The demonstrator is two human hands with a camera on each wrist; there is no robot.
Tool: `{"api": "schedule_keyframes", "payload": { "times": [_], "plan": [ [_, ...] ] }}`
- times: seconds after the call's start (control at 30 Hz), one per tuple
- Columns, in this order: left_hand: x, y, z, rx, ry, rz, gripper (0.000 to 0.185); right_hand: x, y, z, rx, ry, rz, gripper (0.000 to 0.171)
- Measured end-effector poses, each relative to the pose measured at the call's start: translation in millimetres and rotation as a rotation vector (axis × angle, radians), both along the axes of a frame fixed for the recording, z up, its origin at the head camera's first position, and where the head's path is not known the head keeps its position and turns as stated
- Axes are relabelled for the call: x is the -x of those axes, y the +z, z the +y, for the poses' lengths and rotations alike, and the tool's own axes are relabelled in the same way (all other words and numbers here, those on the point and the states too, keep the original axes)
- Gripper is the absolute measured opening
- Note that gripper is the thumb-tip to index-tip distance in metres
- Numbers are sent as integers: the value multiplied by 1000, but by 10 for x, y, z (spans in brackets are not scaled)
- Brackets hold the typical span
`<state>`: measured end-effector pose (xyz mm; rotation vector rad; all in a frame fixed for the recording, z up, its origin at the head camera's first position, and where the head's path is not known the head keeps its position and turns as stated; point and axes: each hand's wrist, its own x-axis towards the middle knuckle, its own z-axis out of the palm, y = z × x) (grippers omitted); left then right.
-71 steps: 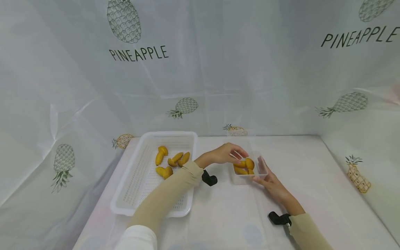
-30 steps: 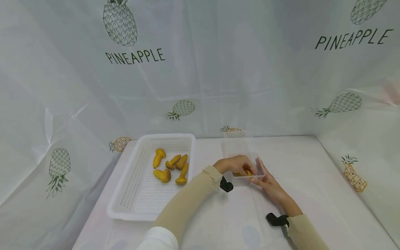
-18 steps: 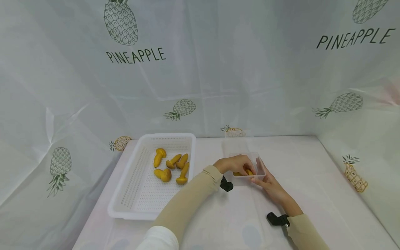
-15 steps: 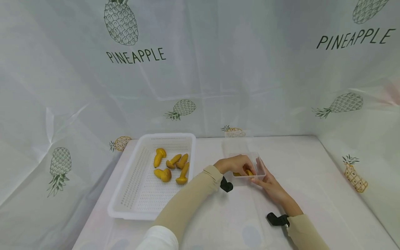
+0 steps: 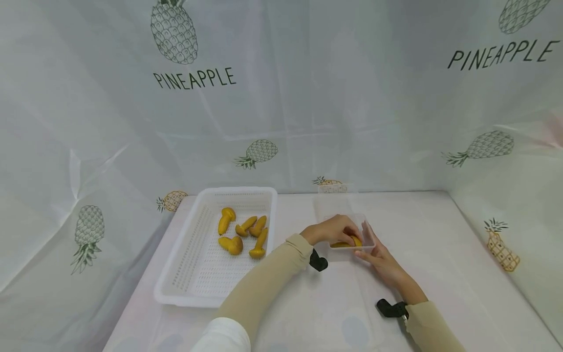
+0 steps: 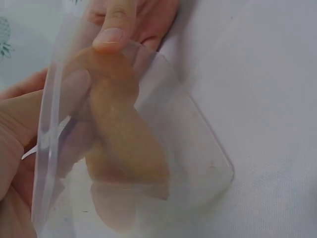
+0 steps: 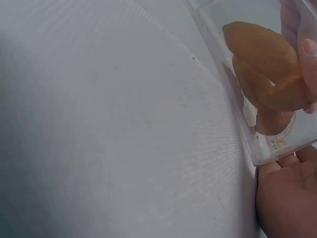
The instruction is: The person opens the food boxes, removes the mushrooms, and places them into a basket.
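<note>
My left hand (image 5: 331,230) is down in the clear plastic box (image 5: 368,233), fingers curled over the yellow mushroom pieces (image 5: 347,242) inside it. In the left wrist view a fingertip (image 6: 113,29) presses on one orange-yellow piece (image 6: 124,144) through the see-through wall, so I am gripping it, though I cannot tell how many fingers close on it.

My right hand (image 5: 381,259) lies just beside the box on its near right side, fingers fairly straight and laid against the outer wall, steadying it without wrapping round anything. In the right wrist view the box corner (image 7: 270,148) sits right above my palm (image 7: 287,198), with the yellow pieces (image 7: 267,69) showing through the wall.

The box rests on the white table cover (image 5: 308,303), between my two hands. Off to the left of my left forearm stands a white perforated basket (image 5: 193,274) with more yellow mushrooms (image 5: 242,232) lying loose near its far end, well apart from my fingers. A pineapple-printed curtain (image 5: 193,78) hangs beyond the table.
</note>
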<state>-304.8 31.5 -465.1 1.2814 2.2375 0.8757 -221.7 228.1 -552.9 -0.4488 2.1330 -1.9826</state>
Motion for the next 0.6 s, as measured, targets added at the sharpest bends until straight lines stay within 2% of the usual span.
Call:
{"api": "schedule_keyframes", "payload": {
  "times": [0.17, 0.37, 0.6],
  "plan": [
    [23, -4, -30, -92, 19, -39, 22, -12, 1, -12, 5, -1, -12, 95],
    [78, 22, -84, -198, 58, -143, 25, -7, 7, -8, -5, -5, -4, 93],
    [162, 97, -251, -304, 135, -220, 26, 2, 1, -12, -45, -21, -3, 93]
  ]
}}
